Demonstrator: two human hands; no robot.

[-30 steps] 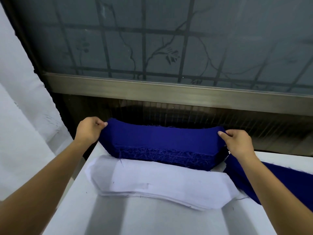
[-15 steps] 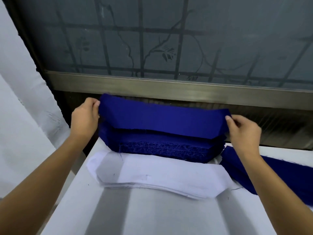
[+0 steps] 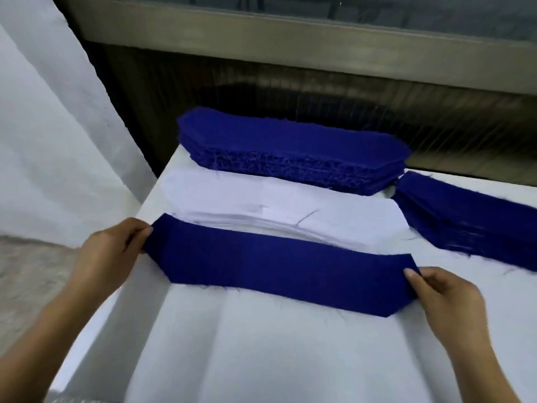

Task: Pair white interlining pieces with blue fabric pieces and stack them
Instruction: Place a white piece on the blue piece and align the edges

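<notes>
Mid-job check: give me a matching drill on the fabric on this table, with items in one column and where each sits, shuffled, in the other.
Things:
1. single blue piece
2. tall blue stack
3. white interlining stack
4. lower blue stack

Places:
a. right side of the table
b. pinched at its ends by the left hand and right hand
c. far edge, by the wall
d. between the tall blue stack and the held piece

Pairs: 1-b, 2-c, 3-d, 4-a

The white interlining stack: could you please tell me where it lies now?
In the head view, the white interlining stack lies centre-table, between the tall blue stack behind it and the held blue piece in front.
</notes>
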